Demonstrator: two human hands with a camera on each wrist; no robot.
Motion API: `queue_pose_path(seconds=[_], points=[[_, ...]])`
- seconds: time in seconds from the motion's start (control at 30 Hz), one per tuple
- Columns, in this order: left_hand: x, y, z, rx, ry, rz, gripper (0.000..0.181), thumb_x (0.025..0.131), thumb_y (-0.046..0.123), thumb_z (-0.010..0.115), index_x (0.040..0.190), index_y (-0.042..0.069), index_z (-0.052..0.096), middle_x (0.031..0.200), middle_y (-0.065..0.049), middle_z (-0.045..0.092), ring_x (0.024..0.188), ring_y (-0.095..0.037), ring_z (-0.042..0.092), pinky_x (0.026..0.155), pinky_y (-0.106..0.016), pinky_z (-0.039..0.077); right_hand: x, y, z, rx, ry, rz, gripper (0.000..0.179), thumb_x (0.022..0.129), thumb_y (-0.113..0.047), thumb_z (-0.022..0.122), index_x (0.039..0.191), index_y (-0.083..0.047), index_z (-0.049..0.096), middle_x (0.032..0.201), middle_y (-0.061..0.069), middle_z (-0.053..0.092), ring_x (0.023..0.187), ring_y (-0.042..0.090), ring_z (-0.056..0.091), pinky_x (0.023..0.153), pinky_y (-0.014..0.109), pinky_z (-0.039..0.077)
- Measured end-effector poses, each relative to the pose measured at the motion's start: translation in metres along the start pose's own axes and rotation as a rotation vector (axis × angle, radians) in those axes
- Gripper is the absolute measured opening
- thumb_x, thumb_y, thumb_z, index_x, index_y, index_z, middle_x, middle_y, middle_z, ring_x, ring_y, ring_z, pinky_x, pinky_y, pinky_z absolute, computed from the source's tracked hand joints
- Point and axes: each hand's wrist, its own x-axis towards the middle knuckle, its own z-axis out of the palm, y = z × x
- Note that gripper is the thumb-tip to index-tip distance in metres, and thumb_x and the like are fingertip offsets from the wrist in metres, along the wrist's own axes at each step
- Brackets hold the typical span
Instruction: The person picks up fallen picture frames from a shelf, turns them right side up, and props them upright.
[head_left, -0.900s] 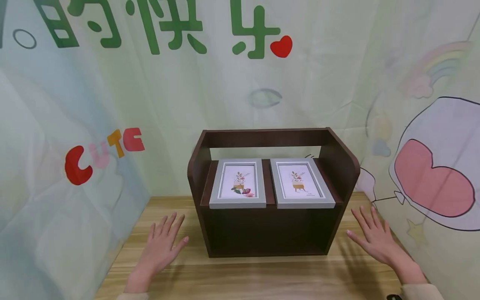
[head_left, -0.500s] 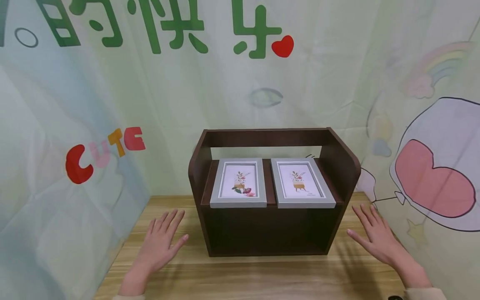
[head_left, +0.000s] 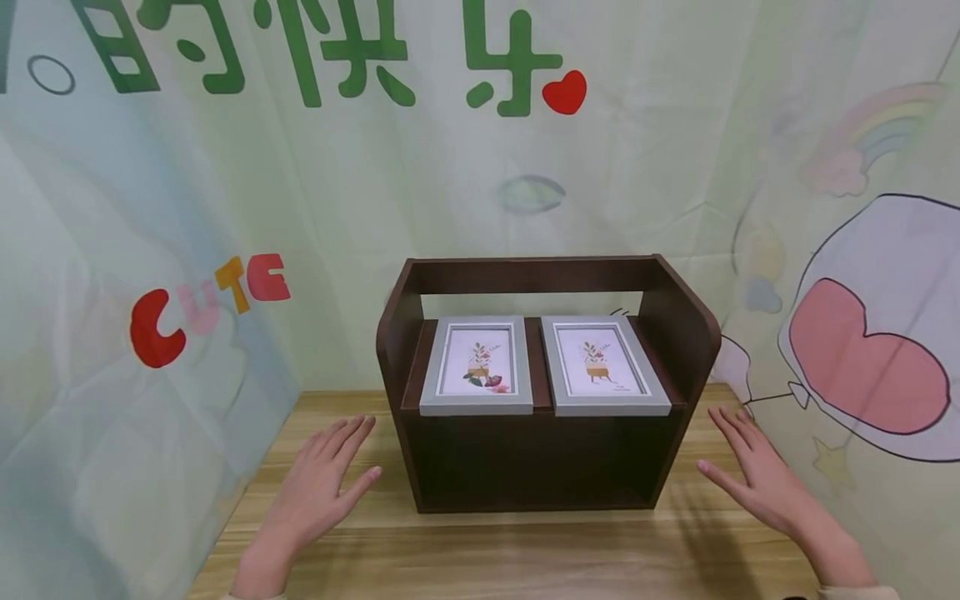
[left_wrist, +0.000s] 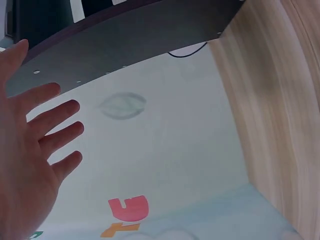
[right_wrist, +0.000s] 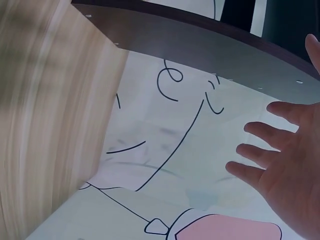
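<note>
A dark brown wooden shelf (head_left: 536, 467) stands on the table, with a raised back rail and sloping side panels. On its upper board lie two silver-grey picture frames side by side: the left frame (head_left: 480, 360) and the right frame (head_left: 602, 360), each with a plant print. Flower shapes show at the left one's lower corner. My left hand (head_left: 311, 487) is left of the shelf, fingers extended, thumb apart, holding nothing. On the other side is my right hand (head_left: 765, 483), likewise spread. In the wrist views, the left hand (left_wrist: 30, 135) and right hand (right_wrist: 285, 155) appear apart from the side panels.
The wood-grain table (head_left: 525, 558) runs under the shelf and both hands. Printed cloth walls (head_left: 337, 192) enclose the back and both sides. A thin dark line (left_wrist: 187, 54) shows behind the shelf's side in the left wrist view.
Both hands have shifted slightly and turned a little more edge-on, palms facing inward toward the shelf. The shelf and both picture frames have not moved.
</note>
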Motion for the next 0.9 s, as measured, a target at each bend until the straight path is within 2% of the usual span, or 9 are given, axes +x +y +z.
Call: queue_pose_path(seconds=[0.1,0.27,0.37,0.43,0.5,0.57,0.63,0.7,0.9], points=[[0.0,0.004,-0.004,-0.005,-0.001,0.008,0.066,0.089,0.044,0.059,0.144,0.013,0.04,0.145,-0.01,0.044,0.132,-0.034,0.039,0.107,-0.05,0.028,-0.001,-0.005,-0.003,0.019,0.003,0.005,0.08,0.09,-0.034,0.062,0.153,-0.018,0.016,0.152,0.023,0.026,0.145,0.037,0.01,0.106,0.069,0.019],[0.0,0.01,-0.009,-0.017,-0.002,0.01,0.066,0.089,0.043,0.061,0.144,0.014,0.04,0.146,-0.008,0.043,0.132,-0.03,0.04,0.107,-0.049,0.03,-0.004,-0.012,-0.007,0.035,0.015,0.003,0.081,0.087,-0.032,0.066,0.152,-0.021,0.019,0.149,0.023,0.031,0.134,0.048,0.028,0.094,0.071,0.03],[0.001,0.014,-0.013,-0.023,0.004,0.017,0.065,0.089,0.043,0.061,0.144,0.014,0.041,0.145,-0.008,0.044,0.132,-0.029,0.042,0.106,-0.048,0.032,-0.005,-0.016,-0.009,0.046,0.038,-0.007,0.08,0.086,-0.03,0.068,0.151,-0.022,0.023,0.146,0.022,0.036,0.129,0.048,0.035,0.09,0.07,0.033],[0.002,0.016,-0.015,-0.03,0.011,0.023,0.065,0.088,0.043,0.061,0.143,0.014,0.042,0.145,-0.007,0.045,0.131,-0.029,0.043,0.105,-0.049,0.034,-0.006,-0.019,-0.01,0.055,0.063,-0.019,0.079,0.085,-0.028,0.07,0.15,-0.023,0.026,0.146,0.019,0.038,0.13,0.043,0.037,0.09,0.068,0.035],[0.003,0.019,-0.018,-0.042,0.019,0.029,0.064,0.088,0.042,0.062,0.142,0.014,0.044,0.144,-0.007,0.046,0.13,-0.029,0.044,0.104,-0.049,0.036,-0.007,-0.022,-0.011,0.052,0.103,-0.039,0.077,0.083,-0.026,0.072,0.148,-0.023,0.031,0.144,0.015,0.043,0.134,0.028,0.037,0.099,0.057,0.038],[0.004,0.021,-0.021,-0.055,0.032,0.035,0.062,0.088,0.04,0.063,0.141,0.014,0.045,0.142,-0.007,0.048,0.128,-0.029,0.046,0.103,-0.049,0.037,-0.007,-0.024,-0.012,0.052,0.14,-0.067,0.076,0.081,-0.023,0.074,0.147,-0.024,0.034,0.141,0.012,0.046,0.135,0.009,0.034,0.109,0.034,0.035],[0.005,0.023,-0.024,-0.067,0.045,0.041,0.061,0.087,0.039,0.064,0.14,0.014,0.046,0.141,-0.006,0.049,0.127,-0.028,0.047,0.103,-0.049,0.038,-0.007,-0.026,-0.013,0.051,0.177,-0.097,0.076,0.079,-0.021,0.076,0.145,-0.024,0.038,0.138,0.01,0.049,0.131,-0.009,0.029,0.104,0.01,0.027],[0.005,0.025,-0.026,-0.078,0.056,0.044,0.06,0.087,0.038,0.065,0.14,0.014,0.047,0.14,-0.005,0.05,0.126,-0.028,0.048,0.102,-0.048,0.038,-0.006,-0.028,-0.015,0.059,0.205,-0.128,0.075,0.077,-0.018,0.077,0.143,-0.023,0.041,0.135,0.008,0.052,0.127,-0.017,0.026,0.095,-0.004,0.017],[0.007,0.031,-0.031,-0.096,0.094,0.06,0.059,0.086,0.035,0.066,0.14,0.02,0.047,0.136,-0.003,0.054,0.123,-0.025,0.051,0.1,-0.046,0.041,-0.003,-0.034,-0.018,0.089,0.257,-0.177,0.069,0.072,-0.011,0.08,0.135,-0.015,0.051,0.126,0.006,0.058,0.121,-0.016,0.035,0.097,-0.003,0.023]])
